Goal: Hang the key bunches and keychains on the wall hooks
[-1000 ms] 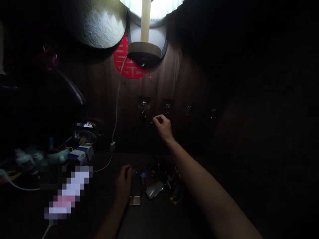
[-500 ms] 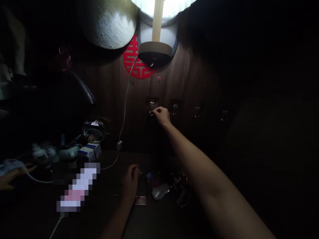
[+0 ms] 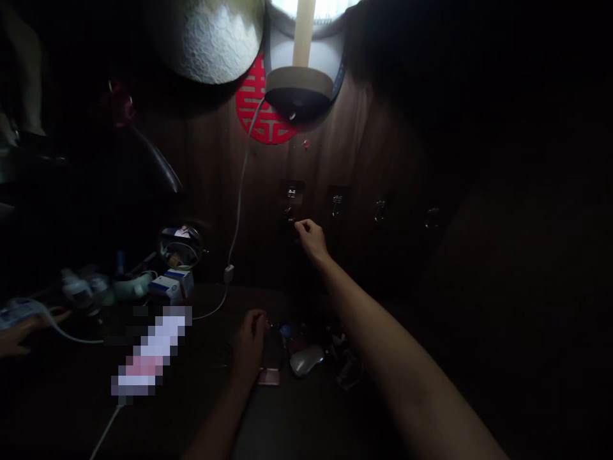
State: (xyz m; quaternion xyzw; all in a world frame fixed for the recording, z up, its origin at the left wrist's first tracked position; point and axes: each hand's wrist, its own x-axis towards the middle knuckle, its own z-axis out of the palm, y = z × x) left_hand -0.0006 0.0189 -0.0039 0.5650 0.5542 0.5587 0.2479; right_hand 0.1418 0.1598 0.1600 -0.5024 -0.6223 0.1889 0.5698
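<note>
Below the wall hook (image 3: 290, 191), right hand (image 3: 311, 239) just beside it, fingertips (image 3: 302, 223) pinched together, left hand (image 3: 249, 348) curled on the desk (image 3: 297, 421), its grip impossible to tell

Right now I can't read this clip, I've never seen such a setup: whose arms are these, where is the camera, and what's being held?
The camera is worn on a person's head, looking forward and down, so both bare arms are that person's own. The right hand is raised to a wood-grain wall, near a small metal hook; it is too dark to tell if it holds anything. The left hand rests on a dark desk beside a silver oval object and a small pink item; what it holds is also unclear. Another person's hand shows at the left edge.
</note>
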